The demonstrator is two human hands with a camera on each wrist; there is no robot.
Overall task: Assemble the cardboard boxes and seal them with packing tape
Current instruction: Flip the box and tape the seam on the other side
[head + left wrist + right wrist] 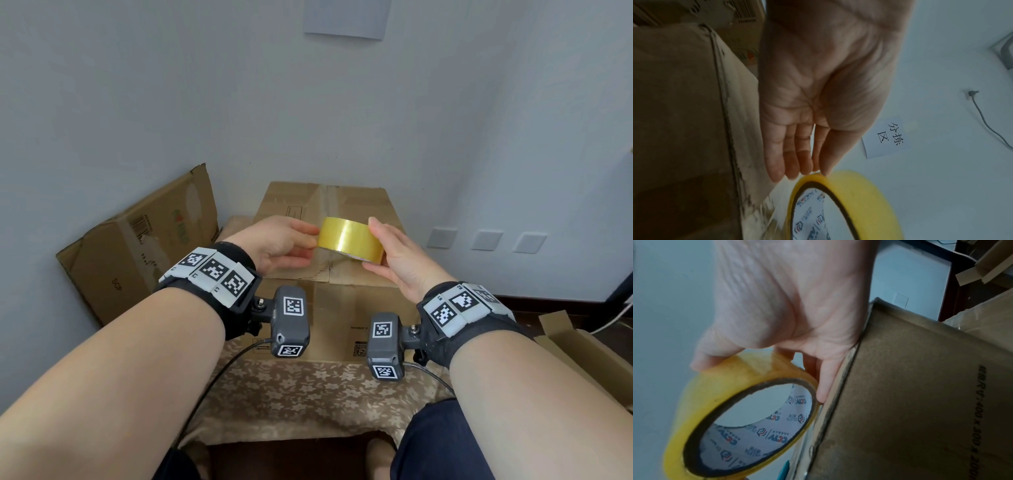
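A closed brown cardboard box stands on the table in front of me, its centre seam running away from me. Just above its top my right hand holds a yellow roll of packing tape, thumb on the outer face and fingers round the far side. In the right wrist view the tape roll hangs beside the box. My left hand has straight fingers, and its fingertips touch the roll's left rim. A clear strip seems to run from the roll down to the box top.
A flattened cardboard box leans on the wall at the left. Another cardboard box with raised flaps sits at the right. The table carries a floral cloth. A wall stands close behind, with several sockets.
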